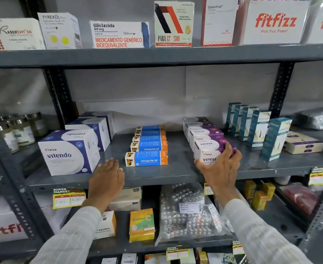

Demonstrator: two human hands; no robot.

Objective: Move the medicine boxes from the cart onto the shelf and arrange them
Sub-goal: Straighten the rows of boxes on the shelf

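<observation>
On the grey middle shelf (176, 169) stand rows of medicine boxes. My right hand (220, 165) grips the front white-and-purple Virest box (209, 150), the nearest in a row of several running back. My left hand (107, 175) rests flat and open on the shelf's front edge, between the big white-and-blue Vitendo box (67, 153) and the front blue-and-orange Vivalyn EF box (146, 159). It holds nothing. The cart is out of view.
Tall teal boxes (275, 138) stand right of the Virest row, with a flat beige box (301, 142) beyond. Small jars (17, 133) sit at far left. The upper shelf (157, 56) carries larger cartons. Blister packs in a bag (187, 212) lie on the lower shelf.
</observation>
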